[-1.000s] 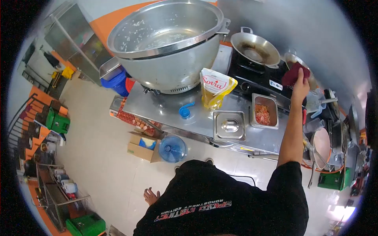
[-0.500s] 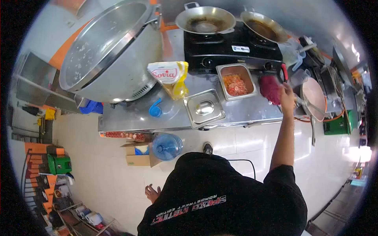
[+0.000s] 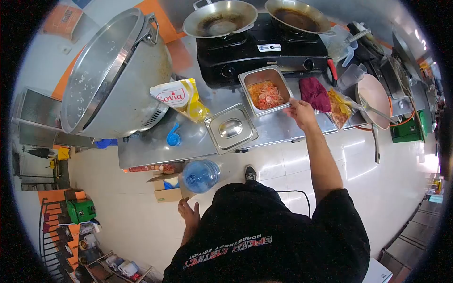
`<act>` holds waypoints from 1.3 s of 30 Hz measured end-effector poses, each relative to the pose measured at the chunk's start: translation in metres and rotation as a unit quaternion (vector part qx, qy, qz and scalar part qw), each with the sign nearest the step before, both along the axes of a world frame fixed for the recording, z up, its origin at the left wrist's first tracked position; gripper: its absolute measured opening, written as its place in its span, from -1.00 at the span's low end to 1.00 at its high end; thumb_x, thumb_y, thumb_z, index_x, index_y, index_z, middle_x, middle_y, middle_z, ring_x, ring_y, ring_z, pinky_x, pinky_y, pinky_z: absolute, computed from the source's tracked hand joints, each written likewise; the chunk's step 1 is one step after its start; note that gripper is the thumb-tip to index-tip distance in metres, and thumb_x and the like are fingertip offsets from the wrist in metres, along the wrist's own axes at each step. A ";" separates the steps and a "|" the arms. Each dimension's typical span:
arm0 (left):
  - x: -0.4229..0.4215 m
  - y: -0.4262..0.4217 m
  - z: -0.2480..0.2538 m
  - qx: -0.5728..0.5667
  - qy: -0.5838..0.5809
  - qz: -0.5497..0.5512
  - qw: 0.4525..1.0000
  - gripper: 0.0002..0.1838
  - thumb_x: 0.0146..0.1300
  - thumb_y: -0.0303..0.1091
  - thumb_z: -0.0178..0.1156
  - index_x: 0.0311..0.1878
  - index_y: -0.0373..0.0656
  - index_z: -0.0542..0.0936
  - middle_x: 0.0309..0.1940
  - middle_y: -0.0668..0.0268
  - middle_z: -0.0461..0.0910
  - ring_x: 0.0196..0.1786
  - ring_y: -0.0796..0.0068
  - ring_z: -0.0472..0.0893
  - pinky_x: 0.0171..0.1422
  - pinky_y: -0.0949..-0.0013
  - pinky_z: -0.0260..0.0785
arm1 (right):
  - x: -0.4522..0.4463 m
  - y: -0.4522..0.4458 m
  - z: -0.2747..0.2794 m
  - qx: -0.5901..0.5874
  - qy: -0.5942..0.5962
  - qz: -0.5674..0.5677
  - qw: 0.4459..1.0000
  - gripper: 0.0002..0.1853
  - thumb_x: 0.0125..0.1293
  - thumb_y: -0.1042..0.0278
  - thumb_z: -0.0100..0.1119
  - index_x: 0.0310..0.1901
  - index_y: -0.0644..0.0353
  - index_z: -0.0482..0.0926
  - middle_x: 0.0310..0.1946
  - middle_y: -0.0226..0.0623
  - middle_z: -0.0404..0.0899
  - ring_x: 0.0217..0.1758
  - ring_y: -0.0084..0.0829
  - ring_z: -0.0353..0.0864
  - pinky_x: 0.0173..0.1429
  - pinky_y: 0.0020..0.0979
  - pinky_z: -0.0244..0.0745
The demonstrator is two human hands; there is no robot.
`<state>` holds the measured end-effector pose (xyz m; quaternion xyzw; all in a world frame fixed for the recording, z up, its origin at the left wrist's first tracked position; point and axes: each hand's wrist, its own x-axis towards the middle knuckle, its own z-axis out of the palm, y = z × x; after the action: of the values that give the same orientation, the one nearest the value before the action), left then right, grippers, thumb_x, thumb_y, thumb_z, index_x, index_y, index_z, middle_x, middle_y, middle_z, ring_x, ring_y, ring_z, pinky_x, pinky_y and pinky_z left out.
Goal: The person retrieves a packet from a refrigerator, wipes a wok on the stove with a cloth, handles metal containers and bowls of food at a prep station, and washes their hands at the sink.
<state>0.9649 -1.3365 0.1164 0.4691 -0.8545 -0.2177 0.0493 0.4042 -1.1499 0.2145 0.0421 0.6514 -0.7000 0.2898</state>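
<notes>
In the head view, my right hand point(image 3: 300, 113) is closed on the near right corner of a square metal food pan point(image 3: 245, 85). Sliced red and orange food point(image 3: 266, 95) fills its bottom. My left hand point(image 3: 189, 214) hangs low beside my body, over the floor, its fingers apart and holding nothing. To the pan's left rests a metal lid point(image 3: 231, 128) with a recessed grip. A crumpled maroon cloth point(image 3: 315, 95) lies right of the pan, against a clear bag of reddish-yellow food point(image 3: 339, 109). Behind them is a red handle point(image 3: 333, 71).
A black two-burner stove point(image 3: 264, 54) carries two woks point(image 3: 220, 19). A large steel pot point(image 3: 141, 85), a Sovia pouch point(image 3: 188, 99) and a blue tape dispenser-like item point(image 3: 173, 136) are leftward. A pan point(image 3: 373, 94) overhangs at right. A water bottle point(image 3: 202, 176) and carton point(image 3: 168, 188) stand below.
My right hand has moved left from beside the maroon cloth and red handle to the food pan's corner, and now grips it. The view has shifted slightly; my left hand remains low.
</notes>
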 end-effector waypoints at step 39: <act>-0.106 -0.019 -0.025 0.296 0.263 -0.029 0.918 -0.59 0.37 -0.25 0.11 0.18 -0.24 0.33 0.09 0.12 0.44 0.11 0.24 0.45 0.20 0.28 0.27 | 0.068 -0.014 -0.003 -0.189 -0.081 -0.060 0.977 -0.85 0.40 0.37 0.03 -0.10 0.18 0.32 -0.30 -0.29 0.49 -0.30 -0.39 0.57 -0.13 -0.33 0.59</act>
<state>0.8587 -1.3556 0.0918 0.3632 -0.7205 -0.5776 0.1243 0.4724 -1.1641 0.2120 0.0825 0.4780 -0.8208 0.3016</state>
